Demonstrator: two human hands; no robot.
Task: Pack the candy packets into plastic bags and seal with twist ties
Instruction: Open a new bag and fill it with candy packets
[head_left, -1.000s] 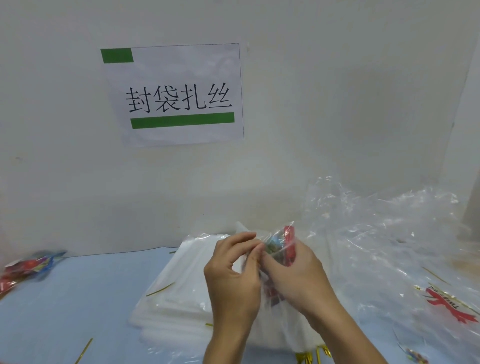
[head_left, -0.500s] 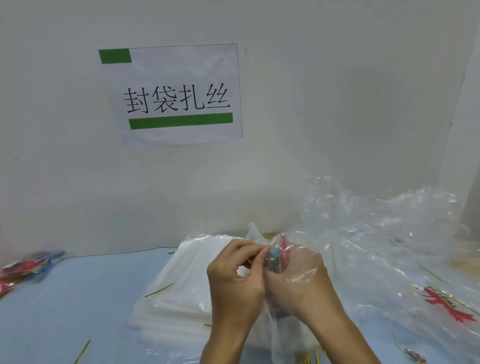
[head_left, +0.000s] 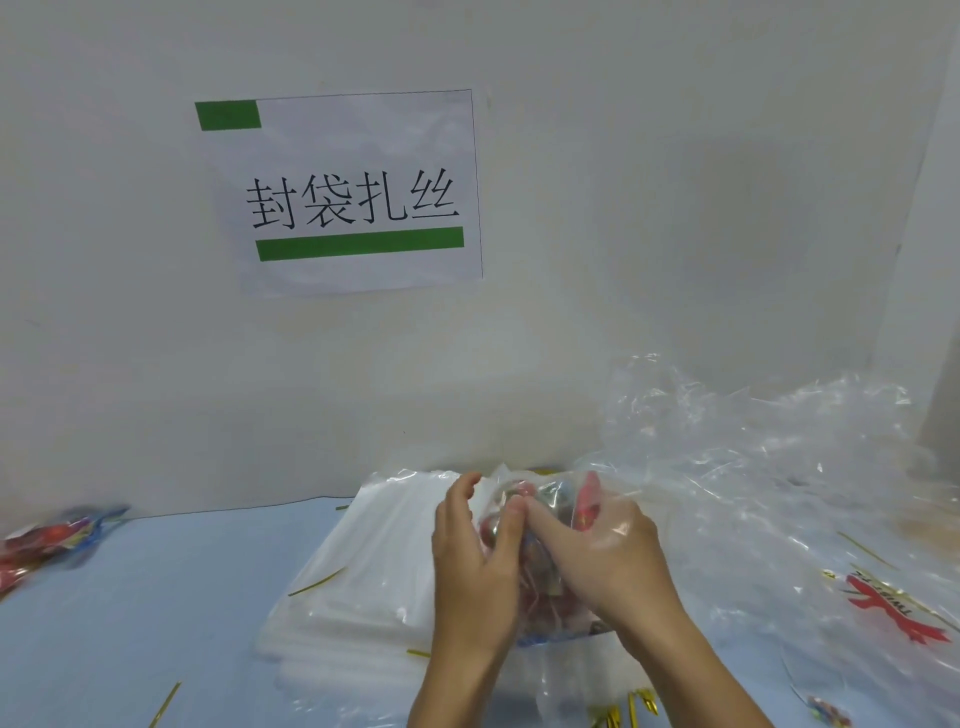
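Both hands meet above a stack of flat white plastic bags (head_left: 363, 582). My left hand (head_left: 475, 577) grips the left side of a small clear bag holding colourful candy packets (head_left: 553, 501), with its thumb raised. My right hand (head_left: 608, 556) sits partly under the clear film and pinches the bag's top, its forefinger pointing at the left hand. A gold twist tie (head_left: 317, 581) lies loose on the stack. Several more gold ties (head_left: 631, 709) lie near the bottom edge.
A large crumpled clear plastic sheet (head_left: 753, 467) fills the right side, over a bag with a red print (head_left: 898, 605). A packed candy bag (head_left: 47, 540) lies at the far left on the blue table (head_left: 130, 623). A paper sign (head_left: 343, 192) hangs on the wall.
The hands have lowered slightly and spread apart a little. The candy bag now shows more between them, and the left thumb has lifted off.
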